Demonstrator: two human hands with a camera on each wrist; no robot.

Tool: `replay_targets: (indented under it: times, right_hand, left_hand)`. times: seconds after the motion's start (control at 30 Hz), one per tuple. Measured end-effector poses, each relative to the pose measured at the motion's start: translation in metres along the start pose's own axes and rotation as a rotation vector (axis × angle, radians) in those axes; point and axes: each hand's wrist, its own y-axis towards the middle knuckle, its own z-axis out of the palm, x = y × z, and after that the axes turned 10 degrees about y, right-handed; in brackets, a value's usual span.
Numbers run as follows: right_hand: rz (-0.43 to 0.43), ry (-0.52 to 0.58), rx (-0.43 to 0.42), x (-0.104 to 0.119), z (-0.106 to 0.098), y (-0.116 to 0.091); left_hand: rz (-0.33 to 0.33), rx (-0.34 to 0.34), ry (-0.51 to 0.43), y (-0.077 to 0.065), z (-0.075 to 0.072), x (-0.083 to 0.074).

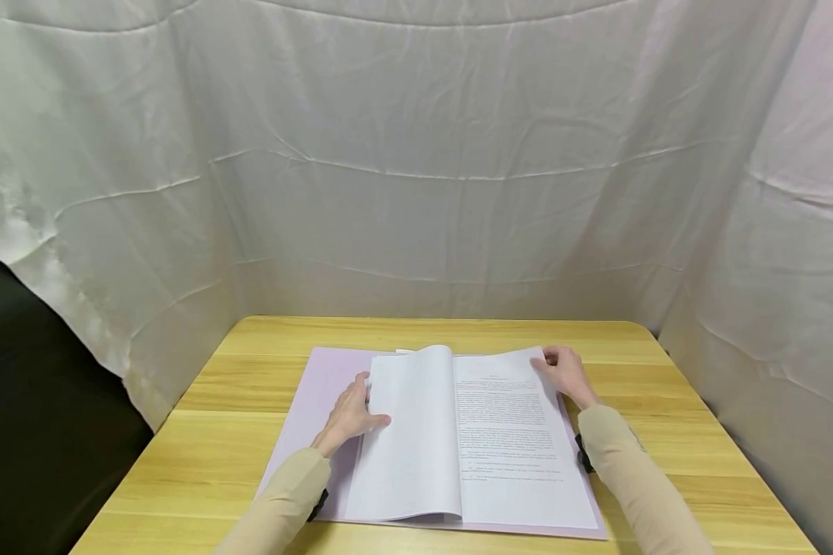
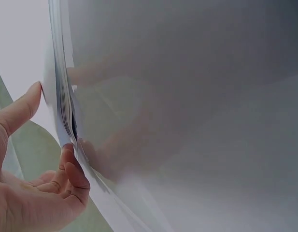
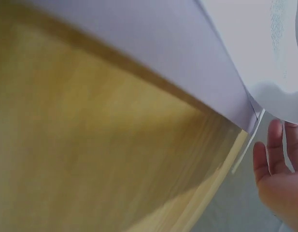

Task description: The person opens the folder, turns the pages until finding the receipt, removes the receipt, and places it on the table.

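Observation:
A lilac folder [image 1: 298, 408] lies open on the wooden table, with white paper sheets inside. On the right side is a printed page [image 1: 507, 432]; its upper right corner lifts where my right hand [image 1: 565, 374] pinches it. In the right wrist view the fingers [image 3: 275, 145] stand behind the curved page, and the thumb is hidden. A blank left-hand page [image 1: 406, 439] bulges toward the middle. My left hand [image 1: 350, 416] rests at its left edge, thumb on the paper. The left wrist view shows the thumb and bent fingertips touching the edge of a stack of sheets [image 2: 64, 96].
The wooden table [image 1: 201, 455] extends around the folder, its edge close beyond the top. Pale grey cloth [image 1: 458, 193] hangs behind and at both sides. Something black [image 1: 42, 385] is at the far left. A small white tab [image 1: 404, 351] sticks out above the pages.

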Motion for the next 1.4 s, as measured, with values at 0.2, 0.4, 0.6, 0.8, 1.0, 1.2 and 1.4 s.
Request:
replay_targets:
  times: [0.2, 0.4, 0.6, 0.8, 1.0, 1.2, 1.4]
  right_hand:
    - [0.007, 0.081, 0.058, -0.002, 0.000, -0.007]
    - [0.023, 0.236, 0.205, -0.002, -0.003, -0.018]
    - [0.058, 0.299, 0.350, 0.002, -0.010, -0.036]
    - [0.083, 0.310, 0.433, 0.008, -0.017, -0.051]
    - [0.074, 0.501, 0.551, 0.014, -0.018, -0.058]
    - [0.072, 0.587, 0.656, 0.023, -0.020, -0.067]
    - [-0.012, 0.644, 0.813, 0.037, -0.018, -0.071]
  left_hand:
    - [0.014, 0.000, -0.038, 0.001, 0.000, 0.000]
    - [0.018, 0.012, -0.098, 0.000, -0.001, 0.000]
    - [0.060, -0.006, -0.150, -0.004, -0.001, 0.001]
    - [0.078, -0.024, -0.234, -0.003, 0.002, 0.000]
    - [0.092, -0.046, -0.253, -0.001, 0.003, 0.001]
    - [0.105, -0.043, -0.313, 0.001, 0.004, 0.001]
    - [0.121, -0.007, -0.345, 0.001, 0.002, -0.001]
